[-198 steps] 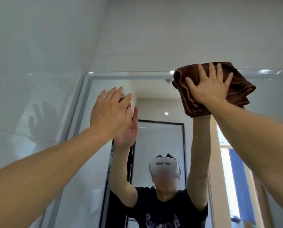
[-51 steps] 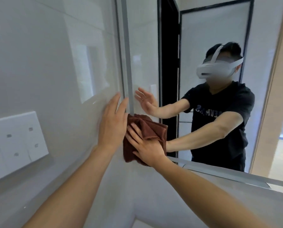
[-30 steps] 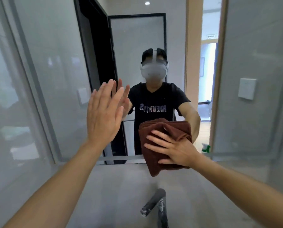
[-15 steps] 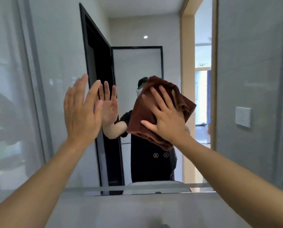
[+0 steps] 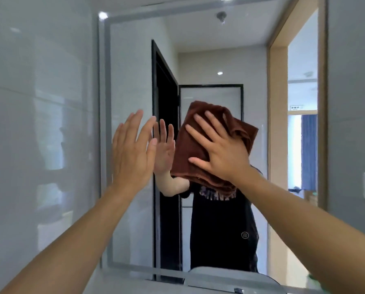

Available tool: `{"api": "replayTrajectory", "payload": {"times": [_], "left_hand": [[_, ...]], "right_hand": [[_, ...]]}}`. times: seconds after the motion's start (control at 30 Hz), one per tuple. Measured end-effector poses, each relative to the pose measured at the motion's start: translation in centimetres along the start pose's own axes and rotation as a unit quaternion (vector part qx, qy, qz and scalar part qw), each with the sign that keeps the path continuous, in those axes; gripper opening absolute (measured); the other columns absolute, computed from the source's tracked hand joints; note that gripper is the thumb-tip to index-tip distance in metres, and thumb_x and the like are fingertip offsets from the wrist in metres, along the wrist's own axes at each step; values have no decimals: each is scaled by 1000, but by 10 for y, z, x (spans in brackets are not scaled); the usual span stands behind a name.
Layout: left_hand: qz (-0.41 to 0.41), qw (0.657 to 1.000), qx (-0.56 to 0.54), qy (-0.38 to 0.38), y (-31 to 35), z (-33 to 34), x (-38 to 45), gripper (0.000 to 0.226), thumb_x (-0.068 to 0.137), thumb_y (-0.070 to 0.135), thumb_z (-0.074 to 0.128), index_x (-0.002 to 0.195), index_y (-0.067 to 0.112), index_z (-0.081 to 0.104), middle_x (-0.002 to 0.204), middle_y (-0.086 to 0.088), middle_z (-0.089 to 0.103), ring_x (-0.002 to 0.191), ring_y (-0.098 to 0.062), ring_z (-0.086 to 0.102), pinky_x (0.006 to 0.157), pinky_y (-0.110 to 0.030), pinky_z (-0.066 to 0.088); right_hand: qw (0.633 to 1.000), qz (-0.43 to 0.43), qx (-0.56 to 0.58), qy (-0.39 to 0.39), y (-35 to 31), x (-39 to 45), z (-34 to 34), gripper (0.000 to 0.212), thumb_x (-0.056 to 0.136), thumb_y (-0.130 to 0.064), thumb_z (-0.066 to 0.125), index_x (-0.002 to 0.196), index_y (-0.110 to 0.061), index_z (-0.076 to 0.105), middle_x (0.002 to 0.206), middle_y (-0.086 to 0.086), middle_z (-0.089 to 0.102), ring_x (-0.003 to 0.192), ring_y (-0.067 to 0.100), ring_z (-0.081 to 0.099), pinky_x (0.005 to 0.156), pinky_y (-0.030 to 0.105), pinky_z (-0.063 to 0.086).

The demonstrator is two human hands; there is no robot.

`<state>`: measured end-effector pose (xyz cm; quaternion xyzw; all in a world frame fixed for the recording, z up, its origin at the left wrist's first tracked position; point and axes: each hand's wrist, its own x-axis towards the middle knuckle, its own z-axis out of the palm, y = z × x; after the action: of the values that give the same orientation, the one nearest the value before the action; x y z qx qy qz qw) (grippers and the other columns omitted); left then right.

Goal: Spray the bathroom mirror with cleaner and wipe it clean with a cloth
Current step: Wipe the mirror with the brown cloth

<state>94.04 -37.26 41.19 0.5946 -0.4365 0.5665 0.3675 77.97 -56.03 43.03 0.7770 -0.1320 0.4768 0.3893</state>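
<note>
Because it is a broad sheet of fixed glass, the mirror (image 5: 132, 66) is the one thing here that cannot give: hard, slick and breakable, it looks best met with flat, spread pressure, not a knuckle or a fingertip jab, and its pale frosted border (image 5: 105, 124) runs up the side just outboard of the left hand. Softer by far is the brown cloth (image 5: 190, 149), a folded, plush towel that seems light and limp; it lies flat against the glass under the right hand (image 5: 222, 153), bunched in thick folds above and beyond the fingertips and hanging in a loose hem below the heel of the palm. That grip is no pinch at all: the fingers (image 5: 200, 134) are spread wide and straight, pressing the cloth to the mirror, so friction alone carries it, and I judge a palm set over the middle of the fold would keep it from sliding out or unfolding on a long stroke. Beside it, toward the border, the left hand (image 5: 132, 153) is raised with fingers straight and together, holding nothing; whether it touches the glass I cannot tell. No sprayer is in view.
</note>
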Motion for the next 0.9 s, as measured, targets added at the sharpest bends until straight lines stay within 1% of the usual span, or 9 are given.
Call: {"api": "replayTrajectory", "payload": {"times": [0.13,0.2,0.33,0.43,0.53,0.67,0.73,0.8,0.9], "left_hand": [[29,1000,-8,8,8,-1,2,47,101,23,39,147,14,45,159,-10,33,149,-26,27,122,-47,19],[38,999,0,9,2,-2,2,47,102,24,38,148,16,45,159,-10,33,149,-26,26,123,-46,18],[43,999,18,-2,-13,-1,8,49,102,28,36,150,18,42,161,-8,30,150,-26,24,122,-48,20],[26,999,30,-9,-19,2,35,50,103,32,33,151,20,39,162,-6,28,151,-24,23,123,-47,18],[20,1000,21,4,-19,2,73,50,103,33,33,151,21,38,162,-7,28,150,-24,23,122,-48,19],[1,999,15,42,-15,0,106,47,103,30,38,148,17,44,158,-11,35,146,-30,31,117,-51,28],[9,999,25,32,-10,6,115,46,104,30,39,149,18,42,158,-11,34,147,-29,30,119,-50,26],[29,999,32,26,-1,15,125,47,104,31,38,149,19,42,158,-10,34,146,-29,31,120,-49,25],[49,998,37,24,27,25,150,48,103,34,33,148,20,43,157,-10,36,146,-29,33,120,-47,25]], "right_hand": [[992,112,-42,31,96,9,-32,79,90,-76,27,156,-34,20,165,0,16,153,24,6,123,49,6],[984,170,-49,36,135,15,-47,81,88,-77,24,156,-33,19,165,3,17,153,26,8,123,53,5],[973,217,-65,37,141,31,-50,80,89,-73,26,157,-32,15,165,8,15,152,30,7,121,57,8],[980,188,-57,45,100,57,-43,81,88,-72,31,157,-30,19,164,10,20,151,33,11,120,58,9],[991,114,-46,50,40,94,-29,82,87,-73,32,156,-30,21,165,6,18,152,31,10,120,56,9],[999,2,30,36,-15,123,-7,80,87,-71,40,155,-31,27,165,2,15,154,24,4,116,50,27],[998,-54,26,37,1,128,-6,78,87,-72,38,154,-33,29,164,0,19,153,23,8,112,47,32],[995,-91,-3,39,35,130,-13,76,88,-74,35,153,-36,30,164,-1,22,153,22,12,115,47,30],[998,-5,-36,46,103,130,-35,78,87,-77,30,155,-40,21,165,-6,14,153,19,5,120,47,21]]}}
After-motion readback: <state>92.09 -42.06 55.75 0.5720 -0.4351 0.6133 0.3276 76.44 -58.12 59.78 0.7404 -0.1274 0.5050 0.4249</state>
